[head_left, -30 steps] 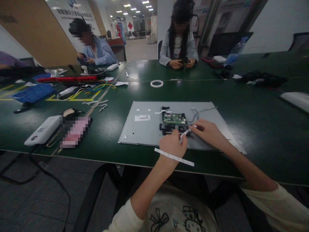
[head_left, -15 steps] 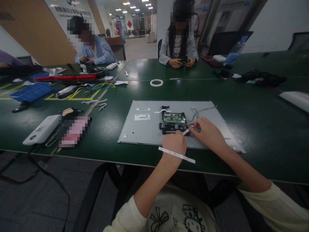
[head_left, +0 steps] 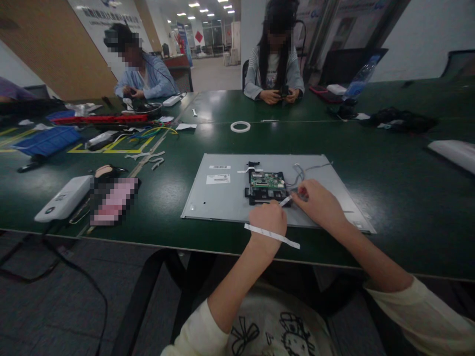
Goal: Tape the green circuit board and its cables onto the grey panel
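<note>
A flat grey panel (head_left: 218,202) lies on the green table, with a black bracket (head_left: 256,199) and a green circuit board (head_left: 269,181) on its middle. At the bracket's lower right corner my right hand (head_left: 319,200) pinches one end of a short white strip of tape (head_left: 285,201). My left hand (head_left: 267,220) is closed at the strip's other end, its fingertips mostly hidden behind the hand. Another white strip (head_left: 272,236) lies across the back of my left wrist. Grey cables (head_left: 299,174) curl over the panel beside my right hand.
A tape roll (head_left: 240,127) lies beyond the panel. To the left are a phone (head_left: 115,201), a white power bank (head_left: 65,199), crumpled strips (head_left: 148,157) and a blue tray (head_left: 46,141). Two people sit across the table, handling small dark objects. A water bottle (head_left: 361,79) stands far right.
Almost nothing differs. Both hands stay at the bracket's lower right corner with the white strip between them; the view has shifted very slightly.
</note>
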The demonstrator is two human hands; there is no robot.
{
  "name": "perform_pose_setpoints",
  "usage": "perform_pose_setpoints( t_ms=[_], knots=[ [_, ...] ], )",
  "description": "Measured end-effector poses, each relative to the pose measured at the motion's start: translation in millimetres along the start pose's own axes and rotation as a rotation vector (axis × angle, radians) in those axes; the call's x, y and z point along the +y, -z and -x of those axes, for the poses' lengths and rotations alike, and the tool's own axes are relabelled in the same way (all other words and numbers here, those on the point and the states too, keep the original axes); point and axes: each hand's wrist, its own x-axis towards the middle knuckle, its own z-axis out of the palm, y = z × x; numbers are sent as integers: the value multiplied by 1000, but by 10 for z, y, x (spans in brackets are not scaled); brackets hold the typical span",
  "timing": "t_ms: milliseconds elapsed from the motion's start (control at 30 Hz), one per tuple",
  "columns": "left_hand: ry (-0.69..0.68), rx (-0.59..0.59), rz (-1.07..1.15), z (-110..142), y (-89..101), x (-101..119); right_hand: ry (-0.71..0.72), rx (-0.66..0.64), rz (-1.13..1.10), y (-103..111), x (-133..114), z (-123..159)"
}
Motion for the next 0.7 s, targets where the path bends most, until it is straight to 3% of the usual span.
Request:
perform_pose_setpoints(
  t_ms=[533,700],
  knots=[
    [10,-39,-13,-20,42,-8,-12,24,16,10,3,0],
    [74,-110,-43,1,130,-40,-25,38,-5,2,17,3]
  ],
)
